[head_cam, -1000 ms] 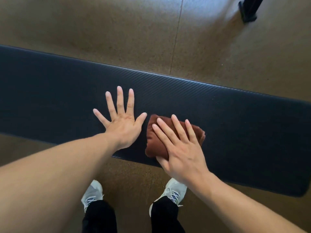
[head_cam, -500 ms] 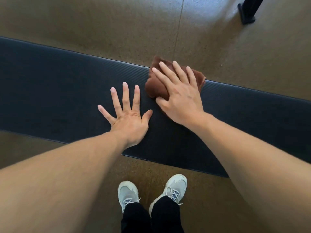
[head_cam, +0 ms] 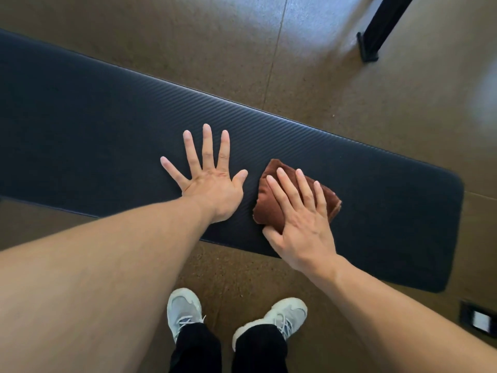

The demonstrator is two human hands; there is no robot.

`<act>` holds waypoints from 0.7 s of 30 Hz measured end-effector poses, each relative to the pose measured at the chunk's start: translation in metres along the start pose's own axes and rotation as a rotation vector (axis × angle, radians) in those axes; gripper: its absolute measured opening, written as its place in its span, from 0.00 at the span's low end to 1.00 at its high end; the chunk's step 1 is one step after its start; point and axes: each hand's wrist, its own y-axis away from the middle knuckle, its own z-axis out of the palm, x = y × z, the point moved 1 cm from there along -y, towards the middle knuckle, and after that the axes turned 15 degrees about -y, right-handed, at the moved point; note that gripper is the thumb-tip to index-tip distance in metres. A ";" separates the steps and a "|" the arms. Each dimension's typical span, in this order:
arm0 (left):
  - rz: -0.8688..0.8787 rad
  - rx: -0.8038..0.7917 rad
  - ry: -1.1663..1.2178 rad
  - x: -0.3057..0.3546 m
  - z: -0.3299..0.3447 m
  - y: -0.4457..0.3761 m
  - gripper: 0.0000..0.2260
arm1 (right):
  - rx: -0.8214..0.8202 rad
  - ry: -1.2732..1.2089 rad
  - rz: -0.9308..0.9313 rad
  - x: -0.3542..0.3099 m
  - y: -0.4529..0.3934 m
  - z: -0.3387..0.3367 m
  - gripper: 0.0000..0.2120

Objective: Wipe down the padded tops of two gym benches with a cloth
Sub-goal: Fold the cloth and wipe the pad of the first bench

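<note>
A long black padded bench top (head_cam: pixel 107 135) runs across the view from upper left to lower right. My left hand (head_cam: pixel 212 181) lies flat on it with the fingers spread and nothing held. Just to its right, a folded brown cloth (head_cam: pixel 269 208) lies on the pad near the front edge. My right hand (head_cam: pixel 298 222) presses down on the cloth, fingers laid over it and thumb along its near side. Only one bench is in view.
Brown speckled floor (head_cam: pixel 188 44) surrounds the bench. A black metal leg with a foot (head_cam: pixel 373 36) stands at the upper right. A small dark object (head_cam: pixel 478 319) lies on the floor at the lower right. My two pale shoes (head_cam: pixel 185 310) stand just in front of the bench.
My right hand has pulled the cloth back from the far edge of the pad to the near edge. The left hand has stayed flat on the pad.
</note>
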 end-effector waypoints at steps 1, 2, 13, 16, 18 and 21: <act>0.001 0.004 0.001 0.000 0.001 0.000 0.33 | -0.004 0.006 0.002 0.000 0.000 0.000 0.41; 0.002 0.011 0.002 0.000 0.002 0.000 0.33 | -0.007 0.009 -0.004 0.000 -0.001 -0.001 0.41; -0.050 0.050 -0.039 -0.001 0.005 -0.003 0.33 | 0.095 -0.234 0.202 0.020 -0.120 -0.063 0.38; -0.083 0.049 -0.072 0.002 0.005 -0.002 0.33 | 0.102 -0.224 0.060 0.014 -0.062 -0.043 0.40; -0.102 0.032 -0.097 0.004 0.003 0.001 0.33 | 0.064 -0.228 -0.034 0.012 0.001 -0.018 0.41; -0.158 0.019 -0.112 0.009 -0.001 0.006 0.32 | -0.020 -0.132 -0.108 0.022 0.079 0.017 0.40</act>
